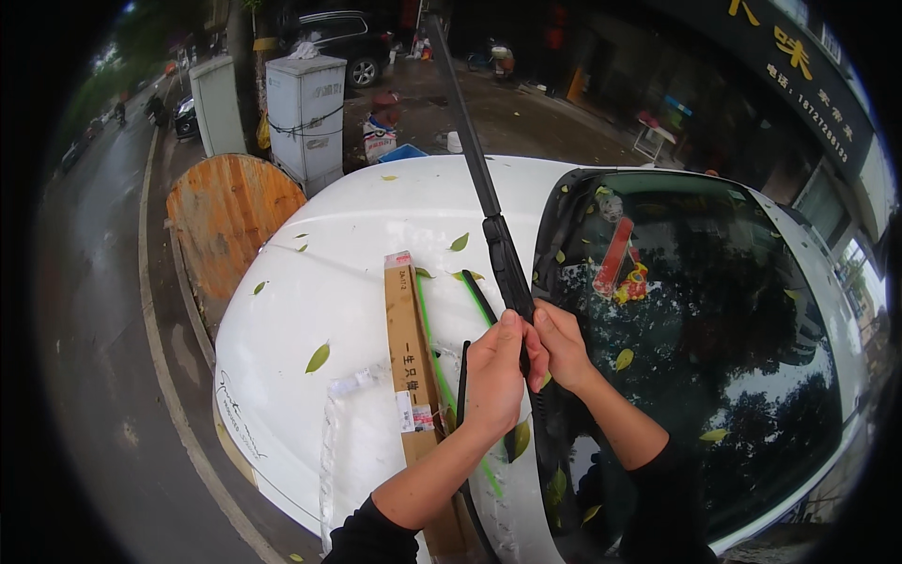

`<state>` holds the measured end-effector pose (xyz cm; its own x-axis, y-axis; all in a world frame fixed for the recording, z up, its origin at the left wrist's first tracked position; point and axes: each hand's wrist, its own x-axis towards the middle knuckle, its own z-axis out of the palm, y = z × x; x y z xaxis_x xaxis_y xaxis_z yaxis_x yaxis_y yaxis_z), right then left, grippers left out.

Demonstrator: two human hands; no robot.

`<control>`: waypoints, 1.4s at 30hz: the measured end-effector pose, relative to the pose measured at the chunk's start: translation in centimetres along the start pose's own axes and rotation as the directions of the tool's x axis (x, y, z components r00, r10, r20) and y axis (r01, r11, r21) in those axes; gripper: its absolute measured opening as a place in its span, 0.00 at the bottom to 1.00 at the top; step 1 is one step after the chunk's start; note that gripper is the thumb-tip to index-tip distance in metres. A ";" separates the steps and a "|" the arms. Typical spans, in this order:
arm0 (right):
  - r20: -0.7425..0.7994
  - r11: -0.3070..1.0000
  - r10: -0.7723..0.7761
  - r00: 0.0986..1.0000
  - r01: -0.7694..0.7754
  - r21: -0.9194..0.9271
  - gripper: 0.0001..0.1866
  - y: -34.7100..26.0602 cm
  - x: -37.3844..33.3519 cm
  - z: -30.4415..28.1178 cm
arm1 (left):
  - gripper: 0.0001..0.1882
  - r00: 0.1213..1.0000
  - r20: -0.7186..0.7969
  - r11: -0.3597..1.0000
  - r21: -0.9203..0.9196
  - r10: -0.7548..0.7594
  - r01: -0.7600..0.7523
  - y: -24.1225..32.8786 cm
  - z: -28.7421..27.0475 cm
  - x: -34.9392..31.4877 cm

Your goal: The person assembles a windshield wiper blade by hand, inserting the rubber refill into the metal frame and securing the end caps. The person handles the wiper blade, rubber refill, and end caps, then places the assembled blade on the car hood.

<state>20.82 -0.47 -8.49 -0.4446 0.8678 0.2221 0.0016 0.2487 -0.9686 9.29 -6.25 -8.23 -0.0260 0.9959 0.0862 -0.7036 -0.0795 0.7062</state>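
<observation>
The left hand (498, 371) and right hand (566, 346) are close together, both grasping a black wiper arm (485, 183) that I see stretching away beyond them. Left of the hands, a cardboard box (404, 324) lies on the white hood (357, 216); the windshield (714, 282) is rightward.

head fisheye | from above | faces down, forward | hands (498, 371) close

Wiper (505, 252) rt. of ctn. (405, 334)
</observation>
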 end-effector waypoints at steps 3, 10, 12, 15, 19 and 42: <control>-0.003 0.986 0.129 0.992 -0.128 0.107 0.20 -1.6 -1.0 0.8 | 0.25 1.000 0.009 1.000 0.001 0.022 -0.022 0.1 0.2 0.0; -0.016 0.993 0.114 0.993 -0.114 0.026 0.20 -1.6 -1.2 0.8 | 0.24 0.999 0.028 0.999 0.003 0.037 -0.037 0.1 -0.2 0.0; 0.009 0.994 0.112 0.994 -0.112 0.002 0.20 -1.4 -1.0 0.3 | 0.24 0.999 0.035 1.000 -0.002 0.027 -0.027 0.0 -0.3 0.1; 0.056 0.987 0.161 0.985 -0.162 0.005 0.20 -2.2 -1.0 -0.1 | 0.25 0.999 0.038 1.000 0.011 0.006 -0.007 -0.2 -0.5 0.2; 0.043 1.000 -0.001 0.999 0.002 -0.028 0.27 -2.6 0.4 -1.0 | 0.26 0.998 0.052 0.999 0.021 -0.026 0.025 -0.1 -0.6 0.1; -0.041 0.541 -0.121 0.992 0.031 -0.840 0.09 -14.3 7.3 4.3 | 0.25 0.983 0.179 0.993 0.099 0.046 -0.065 -1.0 -2.4 0.8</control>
<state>13.69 0.43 6.48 -0.4047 0.8482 0.3417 0.7396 0.5234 -0.4232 8.30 -5.28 -10.58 0.0691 0.9675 0.2432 -0.6268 -0.1475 0.7651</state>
